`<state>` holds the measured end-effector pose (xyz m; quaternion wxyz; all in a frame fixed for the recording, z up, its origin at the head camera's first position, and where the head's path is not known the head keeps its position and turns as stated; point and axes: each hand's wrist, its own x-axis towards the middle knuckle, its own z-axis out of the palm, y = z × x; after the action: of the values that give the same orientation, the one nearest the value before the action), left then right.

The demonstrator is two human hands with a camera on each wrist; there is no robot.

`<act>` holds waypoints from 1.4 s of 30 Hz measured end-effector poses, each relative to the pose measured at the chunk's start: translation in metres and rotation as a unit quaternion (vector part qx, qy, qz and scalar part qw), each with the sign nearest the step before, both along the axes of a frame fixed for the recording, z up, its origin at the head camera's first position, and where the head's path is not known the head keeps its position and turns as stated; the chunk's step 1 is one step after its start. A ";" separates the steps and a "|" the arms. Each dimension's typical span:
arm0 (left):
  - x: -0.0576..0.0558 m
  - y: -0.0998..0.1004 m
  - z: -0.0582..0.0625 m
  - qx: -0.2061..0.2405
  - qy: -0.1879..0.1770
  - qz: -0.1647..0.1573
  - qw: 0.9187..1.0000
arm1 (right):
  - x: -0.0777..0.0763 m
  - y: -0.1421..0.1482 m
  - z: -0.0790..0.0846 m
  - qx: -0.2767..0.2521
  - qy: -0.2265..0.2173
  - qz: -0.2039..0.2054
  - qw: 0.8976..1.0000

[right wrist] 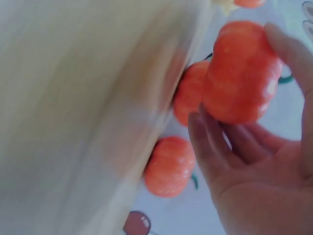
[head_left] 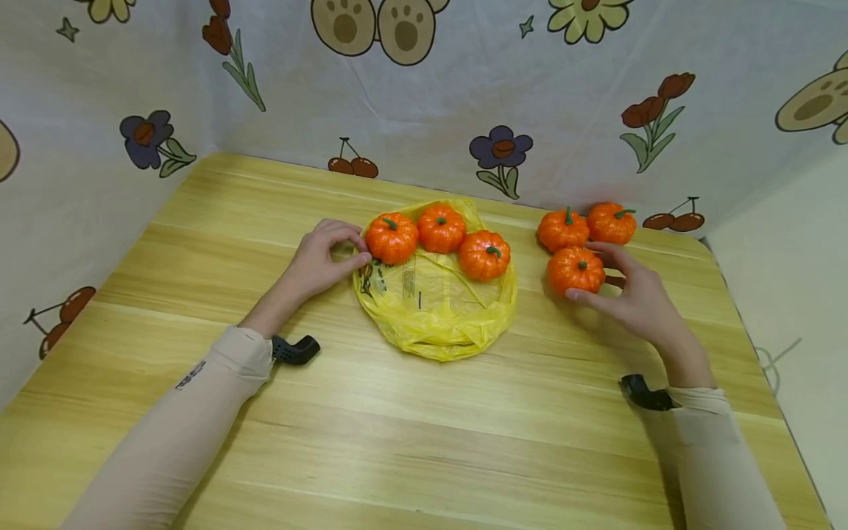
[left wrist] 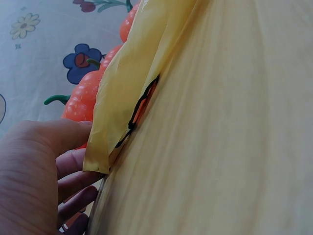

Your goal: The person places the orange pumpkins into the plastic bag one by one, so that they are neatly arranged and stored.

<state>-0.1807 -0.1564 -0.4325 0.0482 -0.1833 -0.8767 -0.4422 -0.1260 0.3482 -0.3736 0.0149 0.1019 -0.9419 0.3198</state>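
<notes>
My right hand (head_left: 632, 302) grips a small orange toy pumpkin (head_left: 575, 270), thumb on its near side and fingers round its far side. In the right wrist view this pumpkin (right wrist: 244, 73) is held above the tabletop. Two more toy pumpkins, one on the left (head_left: 562, 230) and one on the right (head_left: 611, 223), sit just behind it. My left hand (head_left: 324, 258) holds the left edge of a yellow plastic bag (head_left: 437, 331), its fingers partly hidden. Three toy pumpkins, left (head_left: 392, 239), middle (head_left: 441, 228) and right (head_left: 484, 255), lie along the bag's far side.
The wooden table (head_left: 411, 442) carries everything. A patterned cloth (head_left: 411, 103) hangs along its back edge, close behind the pumpkins. Black wrist mounts (head_left: 296, 350) stick out from both sleeves. A pale cable (head_left: 771, 361) lies beyond the table's right edge.
</notes>
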 end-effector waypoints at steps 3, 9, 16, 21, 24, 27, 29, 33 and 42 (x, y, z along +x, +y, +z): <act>0.000 -0.001 0.002 -0.001 0.000 0.001 1.000 | 0.000 -0.007 0.005 -0.013 0.015 -0.014 1.000; 0.000 -0.003 0.004 0.004 -0.005 0.001 1.000 | -0.002 -0.030 0.021 -0.022 0.032 -0.025 0.999; 0.001 -0.004 0.001 0.006 -0.009 0.001 1.000 | -0.009 -0.060 0.033 -0.033 0.048 -0.008 0.998; 0.000 -0.003 0.000 0.007 -0.005 -0.002 1.000 | -0.013 -0.079 0.039 -0.043 0.050 0.001 0.998; 0.000 -0.002 0.000 0.007 -0.003 -0.002 1.000 | -0.015 -0.091 0.041 -0.051 0.052 0.009 0.997; 0.000 -0.001 0.000 0.006 -0.002 -0.002 1.000 | -0.016 -0.105 0.043 -0.062 0.057 0.022 0.996; 0.000 -0.001 0.000 0.006 -0.001 -0.003 1.000 | -0.017 -0.113 0.043 -0.067 0.062 0.034 0.995; 0.000 0.000 0.000 0.009 -0.002 -0.005 1.000 | -0.020 -0.131 0.042 -0.062 0.075 0.060 0.993; 0.001 0.000 0.001 0.008 0.001 -0.006 1.000 | -0.024 -0.165 0.038 -0.068 0.070 0.105 0.990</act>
<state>-0.1800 -0.1562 -0.4318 0.0479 -0.1891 -0.8721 -0.4488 -0.1495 0.1831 -0.3358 0.0541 0.2209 -0.8989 0.3746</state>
